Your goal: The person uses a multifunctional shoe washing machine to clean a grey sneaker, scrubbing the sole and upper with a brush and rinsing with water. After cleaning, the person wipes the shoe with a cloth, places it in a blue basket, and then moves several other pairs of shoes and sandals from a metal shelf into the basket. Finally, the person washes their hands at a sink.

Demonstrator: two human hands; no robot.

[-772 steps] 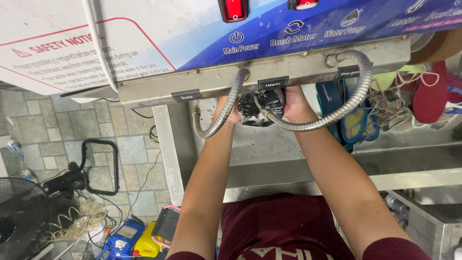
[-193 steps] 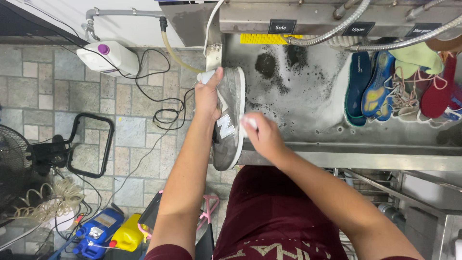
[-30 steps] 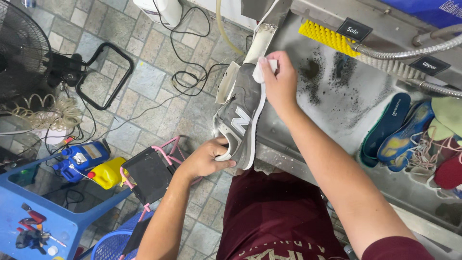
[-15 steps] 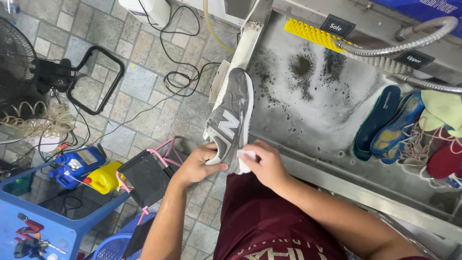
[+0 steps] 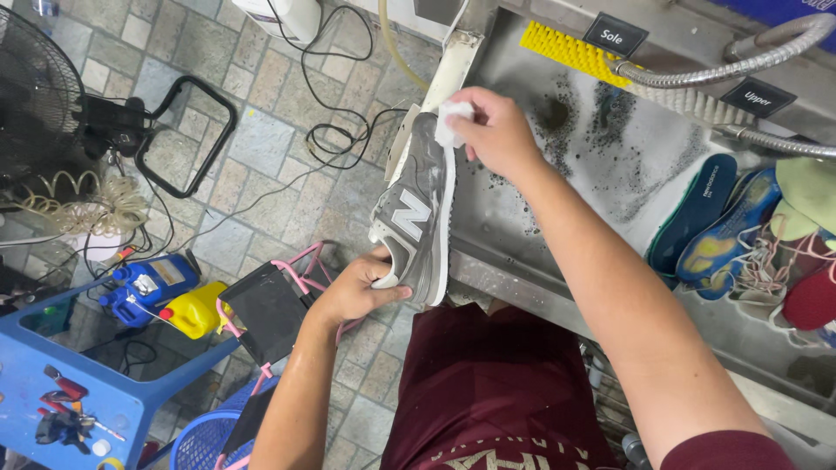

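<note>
A grey sneaker (image 5: 416, 213) with a white sole edge is held over the front left rim of a steel wash basin (image 5: 610, 165). My left hand (image 5: 355, 287) grips its heel end from below. At the toe end, my right hand (image 5: 495, 132) presses a small white cloth (image 5: 451, 120) against the sole edge.
A yellow brush (image 5: 566, 50) and metal hoses (image 5: 740, 61) line the basin's back. Insoles (image 5: 705, 218) and wet shoes (image 5: 801, 261) lie at its right. On the tiled floor are cables (image 5: 322, 130), a fan (image 5: 43, 104), a blue stool (image 5: 78, 383), blue and yellow bottles (image 5: 170, 296) and a pink rack (image 5: 279, 296).
My right hand with the cloth has moved from the heel end up along the sole edge to the toe. My left hand keeps its hold on the heel.
</note>
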